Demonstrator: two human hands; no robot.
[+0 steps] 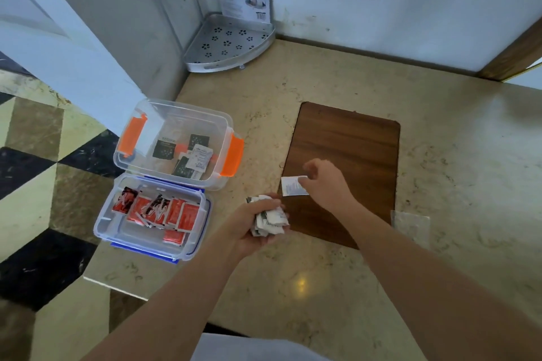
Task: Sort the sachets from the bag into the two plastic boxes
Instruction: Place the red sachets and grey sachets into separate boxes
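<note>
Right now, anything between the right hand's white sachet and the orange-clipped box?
Head view: only bare counter lies between the white sachet in the right hand and the orange-clipped box; the left hand's bundle sits nearer the camera.

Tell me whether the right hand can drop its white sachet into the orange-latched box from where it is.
Probably yes. The right hand pinches the white sachet over the wooden board; the orange-latched box stands lidless to its left, with bare counter between. The left hand sits nearer.

Two boxes (164, 182) lie left of the board (352, 149).
</note>
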